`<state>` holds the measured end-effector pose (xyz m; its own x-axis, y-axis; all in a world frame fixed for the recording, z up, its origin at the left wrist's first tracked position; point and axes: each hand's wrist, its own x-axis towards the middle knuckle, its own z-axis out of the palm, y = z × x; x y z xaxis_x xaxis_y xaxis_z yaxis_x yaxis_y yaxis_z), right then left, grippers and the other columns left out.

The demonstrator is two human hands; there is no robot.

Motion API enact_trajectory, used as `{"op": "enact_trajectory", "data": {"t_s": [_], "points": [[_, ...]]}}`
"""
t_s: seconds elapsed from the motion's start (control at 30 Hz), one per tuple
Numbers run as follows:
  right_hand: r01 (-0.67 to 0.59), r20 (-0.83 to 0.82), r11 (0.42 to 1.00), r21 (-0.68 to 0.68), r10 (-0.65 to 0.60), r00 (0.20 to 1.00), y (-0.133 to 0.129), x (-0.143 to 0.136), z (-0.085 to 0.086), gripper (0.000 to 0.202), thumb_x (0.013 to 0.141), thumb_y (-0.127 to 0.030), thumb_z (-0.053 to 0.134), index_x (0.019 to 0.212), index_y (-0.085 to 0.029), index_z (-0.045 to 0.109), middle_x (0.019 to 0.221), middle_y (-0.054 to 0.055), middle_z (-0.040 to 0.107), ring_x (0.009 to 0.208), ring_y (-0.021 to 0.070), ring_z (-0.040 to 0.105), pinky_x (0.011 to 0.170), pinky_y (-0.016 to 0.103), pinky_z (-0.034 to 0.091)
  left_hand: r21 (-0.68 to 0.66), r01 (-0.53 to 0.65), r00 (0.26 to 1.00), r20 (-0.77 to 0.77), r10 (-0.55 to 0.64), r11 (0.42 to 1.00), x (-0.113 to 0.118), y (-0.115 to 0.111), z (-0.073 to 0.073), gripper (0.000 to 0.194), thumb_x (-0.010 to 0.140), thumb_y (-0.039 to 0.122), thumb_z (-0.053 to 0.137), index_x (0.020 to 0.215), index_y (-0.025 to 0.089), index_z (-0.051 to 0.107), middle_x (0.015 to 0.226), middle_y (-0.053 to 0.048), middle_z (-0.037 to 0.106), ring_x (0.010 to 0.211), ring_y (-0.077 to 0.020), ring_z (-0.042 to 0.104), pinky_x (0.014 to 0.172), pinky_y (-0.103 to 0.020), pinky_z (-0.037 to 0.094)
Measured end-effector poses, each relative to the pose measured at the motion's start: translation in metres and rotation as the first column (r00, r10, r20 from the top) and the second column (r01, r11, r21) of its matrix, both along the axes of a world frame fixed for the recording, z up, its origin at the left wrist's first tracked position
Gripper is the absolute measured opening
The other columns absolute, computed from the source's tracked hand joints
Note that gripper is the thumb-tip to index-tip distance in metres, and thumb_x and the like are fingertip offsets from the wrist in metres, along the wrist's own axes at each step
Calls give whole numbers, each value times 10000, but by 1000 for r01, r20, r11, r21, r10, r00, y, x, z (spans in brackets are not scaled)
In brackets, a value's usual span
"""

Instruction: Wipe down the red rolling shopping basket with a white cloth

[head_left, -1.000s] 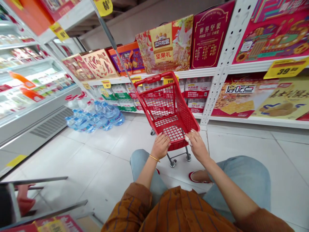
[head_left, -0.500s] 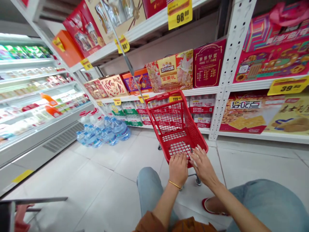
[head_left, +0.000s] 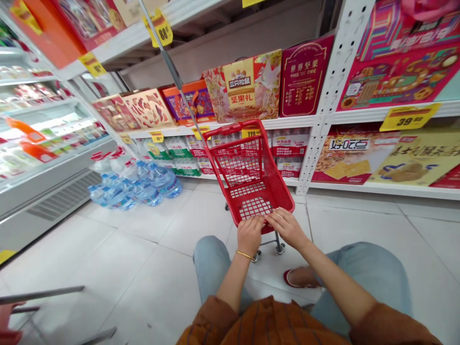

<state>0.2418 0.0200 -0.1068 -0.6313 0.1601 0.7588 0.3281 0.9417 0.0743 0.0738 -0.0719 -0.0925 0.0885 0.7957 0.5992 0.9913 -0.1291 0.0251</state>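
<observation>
A small red shopping cart [head_left: 283, 191] with a lattice basket stands on the floor between my knees. My left hand [head_left: 249, 235], with a gold bangle at the wrist, has its fingers wrapped over the cart's near rim. Right beside it, my right hand [head_left: 287, 229] curls over the same rim near the corner. Both hands are closed on the cart, and the undersides of the fingers are hidden. Through the lattice the basket floor shows, with nothing lying on it. A thin metal pole [head_left: 175, 74] rises from the cart's far handle.
Shelves with gift boxes [head_left: 244, 91] and packs of bottled water stand behind the cart. Large water bottles [head_left: 143, 184] sit on the floor at left, before a chilled display case [head_left: 53, 196]. A white perforated post [head_left: 321, 105] rises at right. Metal legs [head_left: 43, 294] appear at lower left.
My view has turned, so the shelves and cart sit further left and higher. My right hand's fingers, stretched out before, now bend down over the rim.
</observation>
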Motion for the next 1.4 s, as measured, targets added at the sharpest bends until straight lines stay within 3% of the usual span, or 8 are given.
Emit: {"op": "enact_trajectory", "data": {"t_s": [0.17,0.37,0.5,0.63,0.9,1.17,1.4], "points": [[42,19,999,22,-42,999,7,12,0,365,923,-114,508,1269,-192,593,1122,70,694,1164,214,548,1087,452,411,-1,14,1000,14,-14,1000,0,0,-1,249,953,206,468,1143,209,630,1105,-48,729,1023,-188,656,810,-347,429],[90,-40,992,-91,-94,995,16,28,-5,401,930,-121,496,1320,-199,542,1206,95,661,1257,252,497,1080,525,408,1,4,999,53,-4,1000,3,0,-1,260,952,211,461,1144,217,636,1090,-52,733,1042,-199,651,907,-367,409],[91,-167,977,-193,-124,978,-1,10,-5,411,940,-160,485,1349,-197,507,1153,109,669,1214,246,529,1048,536,444,20,-55,991,121,53,998,12,-1,-2,292,948,182,434,1153,230,635,1085,-45,734,1080,-209,635,1037,-414,335],[67,-119,984,-163,-87,989,-19,-12,-6,417,940,-161,484,1355,-197,504,1165,98,670,1213,240,522,1070,528,420,54,-72,982,178,62,996,17,-2,-6,311,939,162,421,1142,236,645,1077,-35,736,1092,-212,627,1106,-432,263],[42,11,998,-36,-42,999,0,3,-12,404,941,-119,473,1326,-223,540,1153,54,693,1209,195,541,1148,479,317,84,-35,987,156,22,996,8,-1,-8,267,965,199,426,1099,243,653,1006,-29,748,1056,-192,639,1011,-383,317],[112,-3,986,-125,-113,994,18,31,-14,412,960,-142,447,1355,-234,514,1225,84,660,1291,224,491,1138,520,327,75,-39,982,185,25,996,4,-1,-8,242,958,203,455,1076,245,662,999,-27,749,1052,-194,637,976,-385,322],[96,-130,982,-162,-118,984,-6,3,-9,459,937,-171,515,1392,-198,464,1180,110,667,1271,242,494,1085,521,409,53,-69,975,215,56,996,6,-4,-7,263,962,222,450,1116,255,661,1042,-26,742,1068,-193,629,1012,-392,313]]}}
